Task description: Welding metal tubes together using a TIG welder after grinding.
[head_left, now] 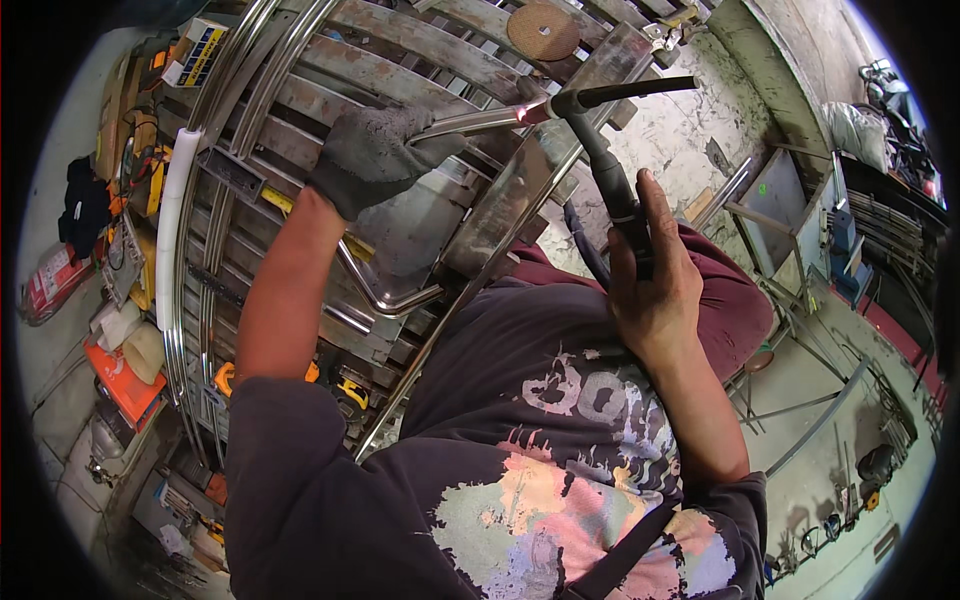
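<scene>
My left hand (378,158), in a dark grey work glove, is closed around a shiny metal tube (472,123). The tube points right and slightly up. My bare right hand (658,275) grips the handle of a black TIG welding torch (603,160), one finger lying along it. The torch's nozzle meets or almost meets the tube's far end, where a small spot glows bright; whether they touch I cannot tell. From the torch head a black back cap sticks out to the right. Below my glove lies a bent shiny tube (387,300) on the bench.
The slatted metal bench (425,55) carries a round brown disc (543,32) near its far edge. Long shiny tubes (268,90) and a white-sleeved one (178,205) run along the left. A yellow-black tape measure (351,393) lies lower down. Metal frames (785,215) stand at right.
</scene>
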{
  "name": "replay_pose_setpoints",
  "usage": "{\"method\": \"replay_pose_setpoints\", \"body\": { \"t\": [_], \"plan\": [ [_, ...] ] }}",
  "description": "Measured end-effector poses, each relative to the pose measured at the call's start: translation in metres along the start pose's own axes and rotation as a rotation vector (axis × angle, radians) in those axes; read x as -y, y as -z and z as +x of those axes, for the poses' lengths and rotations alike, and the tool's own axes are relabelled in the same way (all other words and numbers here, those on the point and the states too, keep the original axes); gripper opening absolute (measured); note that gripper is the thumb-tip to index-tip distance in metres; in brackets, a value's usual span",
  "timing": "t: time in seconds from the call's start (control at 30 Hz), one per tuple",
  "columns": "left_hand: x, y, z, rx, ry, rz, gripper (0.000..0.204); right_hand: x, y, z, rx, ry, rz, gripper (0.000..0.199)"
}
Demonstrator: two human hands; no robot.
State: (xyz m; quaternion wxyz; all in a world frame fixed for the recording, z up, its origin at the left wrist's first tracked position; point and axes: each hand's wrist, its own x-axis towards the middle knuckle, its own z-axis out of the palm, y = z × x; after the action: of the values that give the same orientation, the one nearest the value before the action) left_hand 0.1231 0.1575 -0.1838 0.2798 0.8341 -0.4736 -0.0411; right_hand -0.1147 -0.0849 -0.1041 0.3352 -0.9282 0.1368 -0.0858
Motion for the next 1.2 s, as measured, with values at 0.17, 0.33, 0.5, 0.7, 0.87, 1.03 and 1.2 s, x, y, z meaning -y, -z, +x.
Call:
{"method": "replay_pose_setpoints", "body": {
  "t": [0.17,0.33,0.5,0.7,0.87,1.03,1.2],
  "plan": [
    [0.007,-0.005,-0.002,0.016,-0.027,0.050,0.031,0.002,0.003,0.000,0.041,-0.031,-0.006,0.062],
    [0.017,-0.005,-0.008,0.188,0.096,0.031,0.042,0.005,0.005,-0.001,0.085,-0.040,-0.095,0.063],
    [0.003,-0.003,-0.001,0.010,-0.011,0.017,0.034,0.001,0.002,-0.002,0.050,-0.057,-0.029,0.066],
    [0.005,-0.005,-0.003,-0.023,-0.018,0.025,0.036,0.003,0.002,-0.001,0.048,-0.049,-0.019,0.062],
    [0.009,-0.006,-0.004,0.089,0.032,0.180,0.038,0.006,0.007,-0.001,0.078,-0.070,-0.049,0.064],
    [0.007,-0.004,-0.003,0.019,-0.001,0.026,0.036,0.001,0.002,-0.004,0.058,-0.074,-0.021,0.067],
    [0.007,-0.004,-0.003,0.041,0.020,0.035,0.034,-0.002,0.001,-0.005,0.041,-0.030,-0.008,0.066]
  ]
}}
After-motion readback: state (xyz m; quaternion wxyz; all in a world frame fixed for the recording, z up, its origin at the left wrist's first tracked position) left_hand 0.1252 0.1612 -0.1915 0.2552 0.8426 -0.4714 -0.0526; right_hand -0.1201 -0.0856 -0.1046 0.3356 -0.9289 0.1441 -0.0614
